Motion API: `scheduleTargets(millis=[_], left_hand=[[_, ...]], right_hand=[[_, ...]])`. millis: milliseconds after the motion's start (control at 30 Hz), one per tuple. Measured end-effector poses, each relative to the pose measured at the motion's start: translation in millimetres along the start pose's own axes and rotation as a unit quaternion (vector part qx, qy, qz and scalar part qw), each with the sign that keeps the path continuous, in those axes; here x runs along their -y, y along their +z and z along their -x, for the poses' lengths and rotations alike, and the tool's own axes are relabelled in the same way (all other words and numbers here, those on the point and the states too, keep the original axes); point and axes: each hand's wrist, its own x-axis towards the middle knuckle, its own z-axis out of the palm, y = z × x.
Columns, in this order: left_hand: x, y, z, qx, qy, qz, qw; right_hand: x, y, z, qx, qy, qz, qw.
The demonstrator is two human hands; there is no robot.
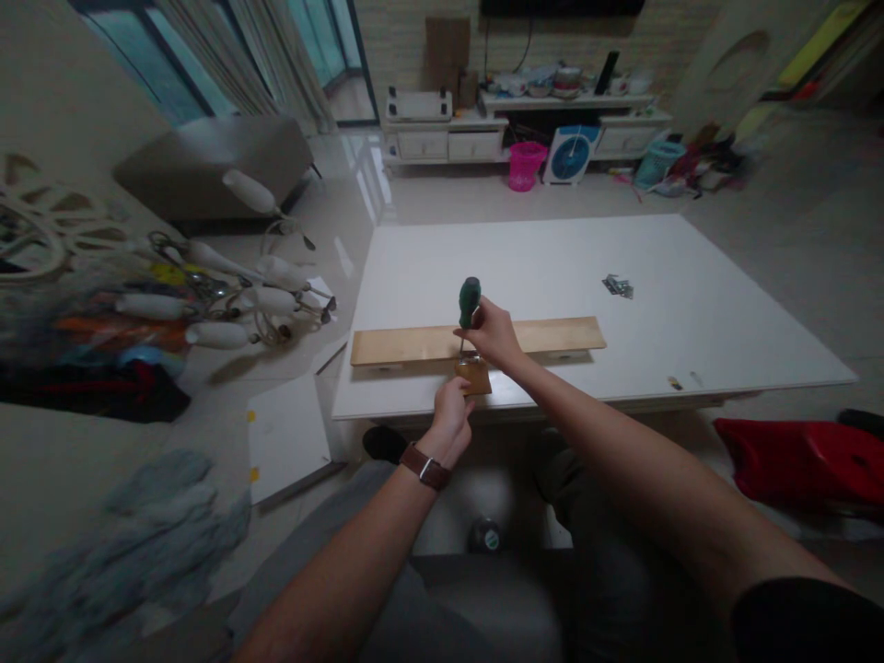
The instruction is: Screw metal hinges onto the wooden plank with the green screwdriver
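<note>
A green-handled screwdriver (470,299) stands nearly upright, tip down, over the near edge of a long wooden board (407,345). My right hand (495,333) is closed around its lower part, below the thick end of the handle. Under the tip, a small metal piece (470,357), perhaps a hinge, lies between the board and a small brown wooden block (478,378). With my left hand (452,410) I grip the near left corner of that block. The screw itself is too small to make out. Both wooden pieces are over a large white panel (414,267).
A pile of small metal hardware (618,286) lies right of the board, and a few tiny parts (674,382) sit near the panel's front edge. A lamp with several white shades (269,299) is at left. A red plastic object (808,465) stands at lower right.
</note>
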Motion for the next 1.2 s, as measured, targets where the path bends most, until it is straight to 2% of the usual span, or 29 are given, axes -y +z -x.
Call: scheduleTargets(millis=[333, 433, 567, 733, 1000, 1200], left_hand=[[-0.2, 1.2, -1.0, -0.001, -0.014, 0.017, 1.000], [0.4, 0.6, -1.1, -0.005, -0.012, 0.015, 1.000], [1.5, -0.1, -1.4, 0.001, -0.010, 0.011, 1.000], [1.0, 0.2, -0.8, 0.009, -0.008, 0.012, 1.000], [1.8, -1.3, -3.2, 0.014, -0.008, 0.014, 1.000], [1.8, -0.6, -2.8, 0.005, -0.009, 0.012, 1.000]], right_hand=[[1.5, 6.1, 0.7, 0.060, -0.040, -0.077, 0.994], [0.9, 6.3, 1.2, 0.055, -0.051, -0.085, 0.993], [3.0, 5.3, 2.2, 0.048, -0.025, -0.099, 0.994], [5.1, 3.7, 2.3, 0.024, -0.018, -0.052, 0.998], [-2.3, 6.7, -0.2, 0.051, -0.033, -0.087, 0.994], [-3.9, 5.9, 0.8, 0.044, -0.044, -0.102, 0.993]])
